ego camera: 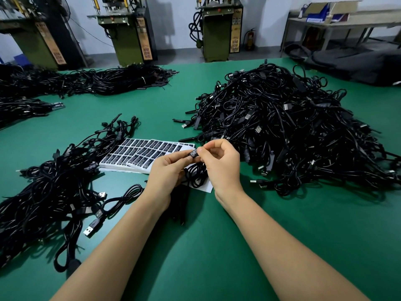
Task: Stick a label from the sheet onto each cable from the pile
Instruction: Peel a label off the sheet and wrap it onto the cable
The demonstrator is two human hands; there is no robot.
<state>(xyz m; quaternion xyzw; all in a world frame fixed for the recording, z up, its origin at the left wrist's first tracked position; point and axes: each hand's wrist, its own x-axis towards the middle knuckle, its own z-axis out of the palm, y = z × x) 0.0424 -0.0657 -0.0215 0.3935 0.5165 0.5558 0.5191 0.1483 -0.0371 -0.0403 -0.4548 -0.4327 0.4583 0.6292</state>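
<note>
Head view: two bare hands meet above a green table [217, 246]. The left hand [167, 170] has its fingers curled, pinching one small black cable block [193, 154] that bears one label with white print; the rest of that cable [195, 174] hangs in loops below and between the two hands. The right hand [221, 164] has its thumb and forefinger pressed onto the same block from the other side, its remaining fingers curled in.

Just behind and to the left of the left hand lies a stack of label sheets [143, 155], the top one carrying three rows of black labels; how many sheets are in the stack cannot be told. One corner of white backing paper [206, 186] shows below the hands.

To the right of the right hand and beyond it rises one large pile of black cables [293, 131], too tangled to count. To the left of the left hand spreads a second, flatter heap of cables [54, 192], several silver USB plugs showing at its near edge. Farther off to the left are more bundles of cable [121, 80].

Past the far edge of the table stand three green machines [217, 33], one red fire extinguisher [250, 39], and one grey bench [347, 25] with an open cardboard box on it.
</note>
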